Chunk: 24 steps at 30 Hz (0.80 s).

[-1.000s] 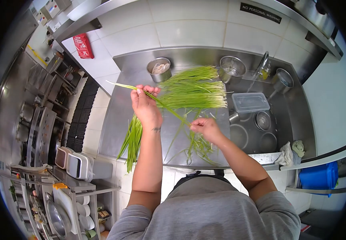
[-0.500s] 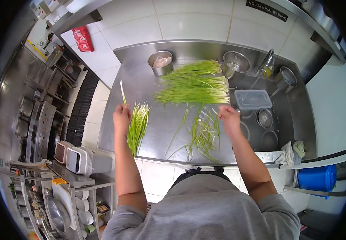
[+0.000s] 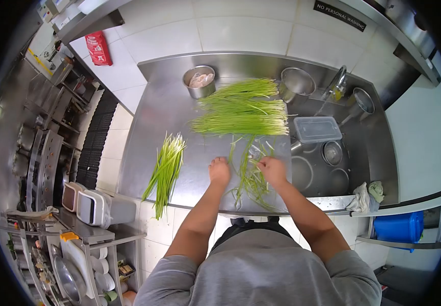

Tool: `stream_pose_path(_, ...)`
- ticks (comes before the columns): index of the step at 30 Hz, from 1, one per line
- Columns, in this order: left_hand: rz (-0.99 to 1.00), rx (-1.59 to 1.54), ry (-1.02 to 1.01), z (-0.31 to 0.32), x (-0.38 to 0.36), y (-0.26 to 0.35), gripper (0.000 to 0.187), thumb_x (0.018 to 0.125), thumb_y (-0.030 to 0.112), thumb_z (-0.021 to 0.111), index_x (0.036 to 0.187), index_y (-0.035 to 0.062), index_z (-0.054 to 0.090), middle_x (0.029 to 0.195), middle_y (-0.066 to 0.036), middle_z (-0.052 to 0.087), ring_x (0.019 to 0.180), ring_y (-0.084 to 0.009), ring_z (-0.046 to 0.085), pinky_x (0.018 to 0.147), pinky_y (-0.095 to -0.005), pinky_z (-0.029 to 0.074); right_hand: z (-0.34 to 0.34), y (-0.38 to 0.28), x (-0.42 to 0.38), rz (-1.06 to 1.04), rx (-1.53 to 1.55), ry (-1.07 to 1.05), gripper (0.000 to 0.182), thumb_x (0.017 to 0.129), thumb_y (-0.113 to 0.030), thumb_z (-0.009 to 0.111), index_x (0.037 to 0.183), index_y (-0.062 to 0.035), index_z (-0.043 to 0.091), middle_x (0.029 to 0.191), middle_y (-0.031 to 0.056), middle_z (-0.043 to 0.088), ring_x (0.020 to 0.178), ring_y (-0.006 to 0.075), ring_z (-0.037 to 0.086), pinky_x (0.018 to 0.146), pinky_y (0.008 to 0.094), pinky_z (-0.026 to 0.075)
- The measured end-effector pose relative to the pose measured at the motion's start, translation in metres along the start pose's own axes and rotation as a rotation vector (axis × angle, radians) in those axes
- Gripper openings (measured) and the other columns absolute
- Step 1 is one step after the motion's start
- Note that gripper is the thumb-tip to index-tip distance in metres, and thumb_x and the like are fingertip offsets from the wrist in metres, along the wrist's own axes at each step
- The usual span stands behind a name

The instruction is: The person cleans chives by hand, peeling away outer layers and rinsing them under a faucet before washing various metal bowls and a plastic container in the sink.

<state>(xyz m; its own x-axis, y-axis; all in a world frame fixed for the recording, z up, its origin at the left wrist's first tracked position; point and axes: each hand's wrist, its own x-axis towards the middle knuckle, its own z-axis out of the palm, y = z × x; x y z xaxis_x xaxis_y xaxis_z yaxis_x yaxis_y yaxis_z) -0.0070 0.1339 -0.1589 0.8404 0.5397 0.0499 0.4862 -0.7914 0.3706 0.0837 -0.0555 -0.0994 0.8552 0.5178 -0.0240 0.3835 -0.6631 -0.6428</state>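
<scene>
My left hand (image 3: 219,171) hovers over or rests on the steel counter just left of a loose heap of chive trimmings (image 3: 253,184). Its fingers are loosely bent, with no stalk visible in them. At the heap's right side, my right hand (image 3: 273,170) has its thumb and fingers pinched at the strewn green leaves. Whatever lies under the fingertips is partly hidden. A neat bunch of chives (image 3: 165,171) lies at the left, its green ends hanging past the counter's front edge. Beyond my hands lie wide rows of chives (image 3: 241,109), white ends to the right.
A steel pot (image 3: 200,92) with pale pieces in it stands at the back left. Another steel pot (image 3: 297,84) is by the sink (image 3: 368,168). The sink holds a clear plastic container (image 3: 317,129), and a running tap (image 3: 338,79) stands behind. Cloths (image 3: 359,198) lie on its front edge.
My left hand has left the side bunch and moved right; the stalk it held is no longer in it. My right hand has moved left and down onto the trimmings.
</scene>
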Motion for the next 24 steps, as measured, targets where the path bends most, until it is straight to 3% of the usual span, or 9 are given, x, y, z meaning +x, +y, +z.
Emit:
stream_pose_path(3, 0.133, -0.15, 0.048, -0.007, 0.003, 0.0, 0.009, 0.079, 0.012, 0.056, 0.086, 0.0061, 0.057, 0.091, -0.012, 0.057, 0.09, -0.0321, 0.054, 0.077, -0.0443, 0.042, -0.001, -0.01, 0.003, 0.084, 0.408, -0.056, 0.026, 0.079, -0.028, 0.067, 0.093, -0.0057, 0.066, 0.086, 0.0061, 0.065, 0.073, 0.0174, 0.06, 0.064, 0.0298, 0.047)
stream_pose_path(6, 0.28, -0.319, 0.119, -0.052, -0.014, 0.024, 0.005, 0.078, 0.006, 0.057, 0.082, 0.0055, 0.055, 0.085, -0.012, 0.056, 0.084, -0.0323, 0.053, 0.073, -0.0444, 0.04, -0.014, -0.044, 0.01, 0.357, 0.903, -0.248, 0.031, 0.082, -0.031, 0.067, 0.098, -0.0045, 0.064, 0.086, 0.0035, 0.064, 0.069, 0.0121, 0.057, 0.063, 0.0264, 0.046)
stream_pose_path(9, 0.409, -0.356, 0.169, -0.07, -0.031, 0.042, 0.009, 0.076, 0.004, 0.06, 0.081, 0.0039, 0.053, 0.08, -0.013, 0.055, 0.08, -0.0326, 0.053, 0.072, -0.0433, 0.039, -0.011, -0.052, 0.021, 0.478, 1.119, -0.4, 0.028, 0.085, -0.027, 0.064, 0.098, -0.0022, 0.064, 0.083, 0.0016, 0.062, 0.066, 0.0119, 0.056, 0.06, 0.0244, 0.045)
stream_pose_path(11, 0.448, -0.338, 0.099, -0.079, -0.037, 0.043, 0.011, 0.076, 0.006, 0.062, 0.083, 0.0036, 0.054, 0.082, -0.013, 0.056, 0.082, -0.0322, 0.054, 0.074, -0.0422, 0.039, 0.001, -0.046, 0.029, 0.363, 1.077, -0.352, 0.026, 0.087, -0.025, 0.061, 0.098, -0.0011, 0.063, 0.083, 0.0025, 0.062, 0.064, 0.0107, 0.054, 0.059, 0.0234, 0.044)
stream_pose_path(14, 0.358, -0.366, 0.274, -0.092, -0.043, 0.049, 0.013, 0.083, 0.011, 0.06, 0.09, 0.0014, 0.056, 0.091, -0.013, 0.058, 0.087, -0.0325, 0.055, 0.076, -0.0404, 0.041, -0.001, -0.061, 0.027, 0.271, 1.152, -0.342, 0.023, 0.089, -0.022, 0.058, 0.096, -0.0018, 0.064, 0.077, 0.0016, 0.061, 0.062, 0.0087, 0.052, 0.057, 0.0222, 0.042)
stream_pose_path(17, 0.2, -0.85, 0.238, -0.099, -0.034, 0.072, 0.019, 0.091, 0.019, 0.053, 0.094, 0.0012, 0.057, 0.088, -0.015, 0.06, 0.083, -0.0331, 0.058, 0.072, -0.0385, 0.044, -0.017, -0.081, 0.016, 0.185, 1.04, -0.329, 0.02, 0.09, -0.02, 0.056, 0.092, -0.0028, 0.066, 0.07, 0.0, 0.059, 0.06, 0.0073, 0.049, 0.054, 0.0218, 0.039)
stream_pose_path(20, 0.115, -0.641, -0.047, -0.11, -0.022, 0.069, 0.027, 0.095, 0.026, 0.045, 0.092, 0.0034, 0.059, 0.074, -0.017, 0.059, 0.069, -0.0331, 0.057, 0.063, -0.0387, 0.044, -0.028, -0.073, 0.026, 0.018, 0.745, -0.145, 0.02, 0.09, -0.021, 0.056, 0.087, -0.0051, 0.067, 0.068, -0.001, 0.057, 0.056, 0.0069, 0.045, 0.053, 0.0214, 0.037)
stream_pose_path(21, 0.118, -0.583, -0.044, -0.114, -0.021, 0.069, 0.027, 0.095, 0.026, 0.044, 0.092, 0.0041, 0.059, 0.076, -0.018, 0.06, 0.072, -0.0352, 0.058, 0.064, -0.04, 0.045, -0.035, -0.065, 0.032, -0.042, 0.635, -0.059, 0.02, 0.091, -0.022, 0.056, 0.085, -0.0062, 0.067, 0.068, -0.0013, 0.056, 0.055, 0.0069, 0.043, 0.053, 0.0212, 0.037)
stream_pose_path(24, 0.108, -0.475, -0.041, -0.124, -0.023, 0.064, 0.027, 0.095, 0.025, 0.042, 0.092, 0.0051, 0.059, 0.081, -0.02, 0.063, 0.078, -0.0394, 0.059, 0.067, -0.0429, 0.046, -0.081, -0.055, 0.049, 0.11, 0.948, 0.048, 0.021, 0.087, -0.025, 0.061, 0.084, -0.0043, 0.066, 0.066, -0.0017, 0.055, 0.054, 0.0065, 0.044, 0.052, 0.0219, 0.038)
